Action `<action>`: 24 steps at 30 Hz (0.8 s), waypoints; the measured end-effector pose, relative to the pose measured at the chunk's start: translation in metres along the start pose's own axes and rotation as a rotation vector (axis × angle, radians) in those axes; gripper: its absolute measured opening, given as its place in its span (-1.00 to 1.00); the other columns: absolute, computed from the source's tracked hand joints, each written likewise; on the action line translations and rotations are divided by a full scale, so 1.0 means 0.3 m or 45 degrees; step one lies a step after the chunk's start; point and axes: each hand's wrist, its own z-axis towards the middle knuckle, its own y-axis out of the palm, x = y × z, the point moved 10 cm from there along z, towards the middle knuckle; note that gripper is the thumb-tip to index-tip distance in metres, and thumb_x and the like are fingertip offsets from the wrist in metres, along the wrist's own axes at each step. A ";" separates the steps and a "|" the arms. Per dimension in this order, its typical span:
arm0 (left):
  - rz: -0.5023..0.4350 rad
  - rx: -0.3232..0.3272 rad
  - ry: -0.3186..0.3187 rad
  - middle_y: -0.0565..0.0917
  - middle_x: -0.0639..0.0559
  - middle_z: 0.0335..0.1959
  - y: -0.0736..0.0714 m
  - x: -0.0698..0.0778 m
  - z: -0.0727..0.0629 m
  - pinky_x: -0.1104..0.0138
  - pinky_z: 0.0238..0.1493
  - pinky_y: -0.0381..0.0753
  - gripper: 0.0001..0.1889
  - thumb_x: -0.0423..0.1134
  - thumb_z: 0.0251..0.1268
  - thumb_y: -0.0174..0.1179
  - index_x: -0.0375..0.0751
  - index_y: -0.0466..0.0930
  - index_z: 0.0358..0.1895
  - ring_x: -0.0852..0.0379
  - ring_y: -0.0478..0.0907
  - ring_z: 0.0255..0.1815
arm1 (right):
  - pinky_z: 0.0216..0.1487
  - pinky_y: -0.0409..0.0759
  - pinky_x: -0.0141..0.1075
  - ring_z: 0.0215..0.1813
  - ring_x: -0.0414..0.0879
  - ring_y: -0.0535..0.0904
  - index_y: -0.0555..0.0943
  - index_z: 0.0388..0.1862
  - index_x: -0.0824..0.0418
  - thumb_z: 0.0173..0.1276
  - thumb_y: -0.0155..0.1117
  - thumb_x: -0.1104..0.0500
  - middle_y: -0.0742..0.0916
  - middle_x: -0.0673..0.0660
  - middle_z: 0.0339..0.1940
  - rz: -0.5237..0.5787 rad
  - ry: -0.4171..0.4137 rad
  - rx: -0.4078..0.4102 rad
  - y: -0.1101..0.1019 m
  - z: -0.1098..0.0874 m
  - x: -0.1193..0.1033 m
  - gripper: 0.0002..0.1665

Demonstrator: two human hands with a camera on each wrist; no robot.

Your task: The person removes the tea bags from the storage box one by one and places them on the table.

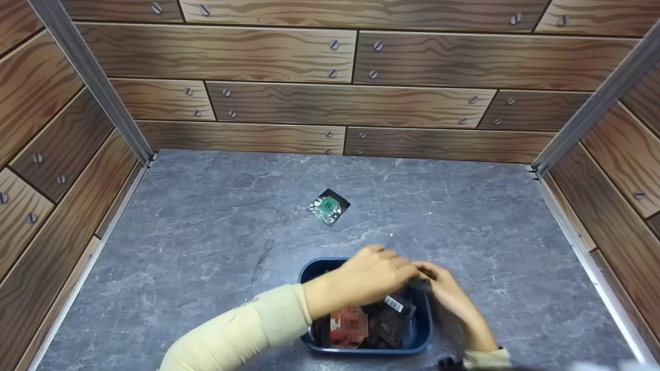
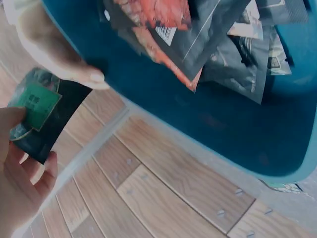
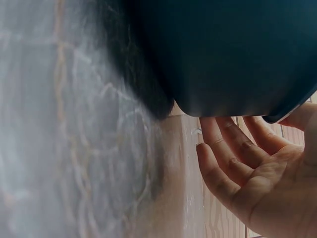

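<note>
Your left hand (image 1: 368, 275) and right hand (image 1: 446, 288) meet above the blue bin (image 1: 420, 337). Your left fingers pinch a dark packet with a green label (image 2: 37, 111), and your right thumb touches its upper edge. More packets (image 1: 361, 322) lie in the bin beneath your hands. Another green-labelled packet (image 1: 328, 206) lies on the grey counter (image 1: 206, 232) beyond your fingertips.
</note>
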 end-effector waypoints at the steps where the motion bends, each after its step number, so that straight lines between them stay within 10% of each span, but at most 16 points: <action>1: -0.027 0.015 -0.023 0.72 0.21 -0.14 -0.009 -0.014 0.001 0.45 -0.26 0.54 -0.77 -0.19 0.43 0.13 0.00 0.65 0.05 0.27 0.63 -0.23 | 0.07 0.51 -0.40 -0.03 -0.26 0.58 0.51 0.12 0.57 0.44 0.14 0.32 0.68 0.35 0.05 -0.012 0.001 0.011 -0.004 -0.001 0.001 -0.62; 7: -0.264 0.087 -0.207 0.72 0.17 -0.09 -0.030 -0.124 -0.012 0.43 -0.21 0.60 -0.70 -0.36 0.32 0.19 -0.03 0.62 0.08 0.22 0.66 -0.19 | 0.12 0.47 -0.40 0.04 -0.15 0.57 0.54 0.14 0.53 0.45 0.17 0.28 0.67 0.35 0.07 -0.085 0.056 0.079 -0.016 0.000 0.012 -0.61; 15: -0.827 0.091 -0.784 0.70 -0.11 0.04 0.052 -0.363 -0.101 0.32 -0.02 0.63 -0.62 -0.43 0.29 0.25 -0.14 0.55 0.15 0.01 0.67 -0.04 | 0.09 0.51 -0.39 0.03 -0.14 0.57 0.56 0.13 0.46 0.50 0.15 0.23 0.69 0.29 0.05 -0.108 0.024 0.034 0.000 0.003 0.010 -0.64; 24: -1.091 0.373 -1.140 0.67 -0.29 0.01 0.156 -0.596 -0.269 0.10 0.08 0.61 -0.64 -0.57 0.19 0.25 -0.37 0.55 0.08 -0.16 0.64 0.01 | 0.05 0.54 -0.38 0.04 -0.03 0.59 0.54 0.15 0.48 0.50 0.14 0.21 0.68 0.33 0.06 -0.084 0.038 0.015 0.002 0.001 0.012 -0.61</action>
